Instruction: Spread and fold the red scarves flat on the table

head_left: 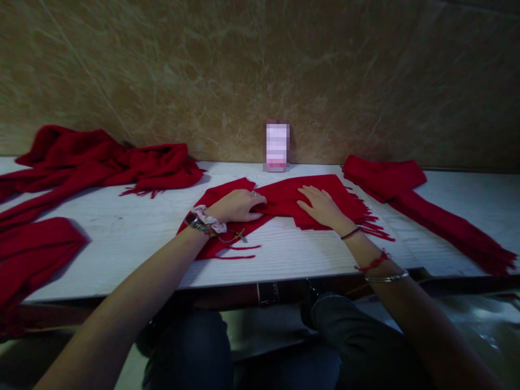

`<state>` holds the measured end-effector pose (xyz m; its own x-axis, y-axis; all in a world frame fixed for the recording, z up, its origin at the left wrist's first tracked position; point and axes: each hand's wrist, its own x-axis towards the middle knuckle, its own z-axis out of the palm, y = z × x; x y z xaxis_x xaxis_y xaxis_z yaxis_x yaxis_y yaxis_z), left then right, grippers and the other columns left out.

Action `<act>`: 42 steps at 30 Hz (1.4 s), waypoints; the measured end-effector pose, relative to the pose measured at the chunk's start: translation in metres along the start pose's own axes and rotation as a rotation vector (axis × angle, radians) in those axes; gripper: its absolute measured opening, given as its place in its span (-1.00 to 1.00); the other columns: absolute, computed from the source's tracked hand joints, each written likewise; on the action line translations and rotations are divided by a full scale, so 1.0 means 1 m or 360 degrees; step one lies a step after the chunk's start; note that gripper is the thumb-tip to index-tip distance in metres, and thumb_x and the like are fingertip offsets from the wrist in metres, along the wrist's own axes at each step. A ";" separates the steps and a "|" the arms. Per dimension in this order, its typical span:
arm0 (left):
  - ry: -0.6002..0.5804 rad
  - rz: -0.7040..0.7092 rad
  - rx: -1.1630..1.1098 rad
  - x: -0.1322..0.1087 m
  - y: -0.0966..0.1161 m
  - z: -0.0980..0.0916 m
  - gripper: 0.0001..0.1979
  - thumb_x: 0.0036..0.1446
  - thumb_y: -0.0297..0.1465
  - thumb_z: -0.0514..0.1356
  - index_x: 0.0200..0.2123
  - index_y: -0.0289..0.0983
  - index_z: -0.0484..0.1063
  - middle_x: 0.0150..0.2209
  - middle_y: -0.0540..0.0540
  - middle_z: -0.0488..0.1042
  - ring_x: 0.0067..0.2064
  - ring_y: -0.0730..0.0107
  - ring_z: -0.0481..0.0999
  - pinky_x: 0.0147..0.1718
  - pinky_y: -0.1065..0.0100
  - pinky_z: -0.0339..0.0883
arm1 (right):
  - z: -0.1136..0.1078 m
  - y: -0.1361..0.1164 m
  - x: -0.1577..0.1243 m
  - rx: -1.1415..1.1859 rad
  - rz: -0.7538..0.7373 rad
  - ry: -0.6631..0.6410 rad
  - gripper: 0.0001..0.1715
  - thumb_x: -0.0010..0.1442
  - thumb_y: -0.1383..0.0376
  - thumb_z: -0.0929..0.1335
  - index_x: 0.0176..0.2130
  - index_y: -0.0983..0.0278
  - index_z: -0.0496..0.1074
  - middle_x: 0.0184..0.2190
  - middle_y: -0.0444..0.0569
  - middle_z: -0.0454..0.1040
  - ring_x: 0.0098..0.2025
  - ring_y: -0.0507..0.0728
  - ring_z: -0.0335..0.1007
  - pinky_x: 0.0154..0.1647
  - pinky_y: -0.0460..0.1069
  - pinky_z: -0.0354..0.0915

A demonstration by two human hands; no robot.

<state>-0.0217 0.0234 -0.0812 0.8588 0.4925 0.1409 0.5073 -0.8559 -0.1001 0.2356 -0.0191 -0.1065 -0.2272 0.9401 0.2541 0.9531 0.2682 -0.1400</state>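
A red fringed scarf [280, 197] lies across the white tabletop in front of me, narrowed in the middle and wider at both ends. My left hand [238, 206] rests on its left part, with fingers and thumb curled together around a bunched fold near the middle. Flat on the right part lies my right hand [320, 207], its fingers stretched out and pressing on the cloth. Fringe hangs loose past the scarf's right end, and a few strands show below my left wrist.
A folded red scarf [390, 187] lies to the right. More red scarves [93, 157] are heaped at the left, with another red cloth [40, 249] nearer the front edge. A phone [277, 146] leans against the brown marbled wall [227, 70] behind the white table [134, 238].
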 end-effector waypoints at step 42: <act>-0.0075 -0.0015 -0.0070 0.004 -0.001 0.008 -0.69 0.15 -0.28 0.04 -0.11 -0.29 0.41 -0.22 -0.14 0.52 -0.25 0.32 0.48 -0.31 0.37 0.25 | 0.002 -0.006 -0.006 0.0135 -0.0600 0.0045 -0.58 0.22 0.17 0.25 0.02 0.27 0.41 0.06 0.04 0.40 0.15 0.16 0.22 0.18 0.17 0.10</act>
<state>-0.0184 0.0270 -0.0880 0.8570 0.5066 0.0947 0.5127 -0.8568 -0.0556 0.2307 -0.0255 -0.1091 -0.5520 0.7662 0.3289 0.7834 0.6117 -0.1101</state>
